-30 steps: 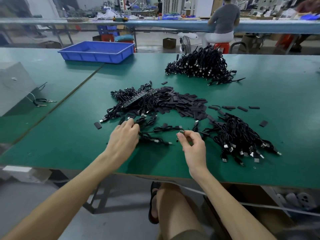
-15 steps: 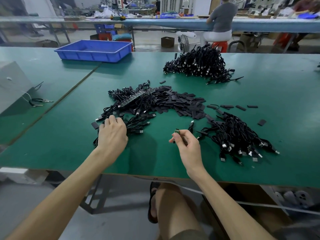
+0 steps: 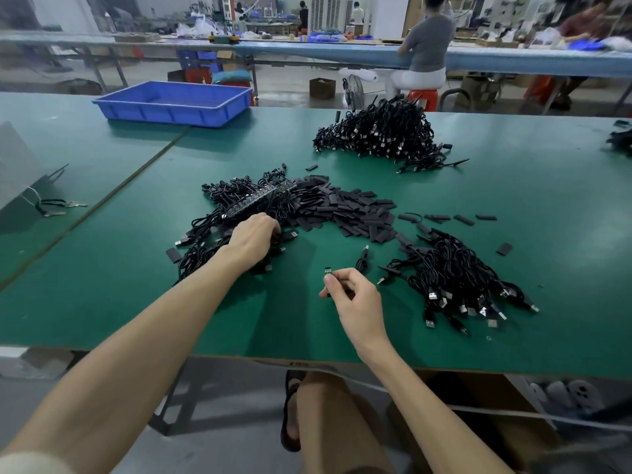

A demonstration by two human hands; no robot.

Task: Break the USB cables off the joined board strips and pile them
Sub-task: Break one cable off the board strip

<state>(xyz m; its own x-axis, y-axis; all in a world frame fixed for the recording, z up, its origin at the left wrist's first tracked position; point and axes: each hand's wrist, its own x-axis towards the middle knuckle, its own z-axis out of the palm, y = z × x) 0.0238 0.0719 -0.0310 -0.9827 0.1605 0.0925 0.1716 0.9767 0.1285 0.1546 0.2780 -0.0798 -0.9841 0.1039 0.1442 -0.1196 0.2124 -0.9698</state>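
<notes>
Fingertips of the left hand [image 3: 254,236] lie hidden in the cable tangle [image 3: 213,196]; the right edge crops a far cable heap [image 3: 621,142].

Worktop [image 3: 547,200] before me: plain dark green. USB cables [image 3: 458,278]: black, with silver plug ends. Loose tabs [image 3: 345,213]: matt black. Board strip [image 3: 260,196]: dark, speckled with pale dots. Tray [image 3: 171,112]: bright blue. Connector piece [image 3: 328,272] in my right hand [image 3: 355,299]: black, pale-striped at the tip.

Your bench [image 3: 102,285], three heaps
Ahead-left of you lie tangled strips [image 3: 246,203], loose cables [image 3: 458,278] to your right, another pile [image 3: 376,135] behind them, a tray [image 3: 171,104] far left.
</notes>
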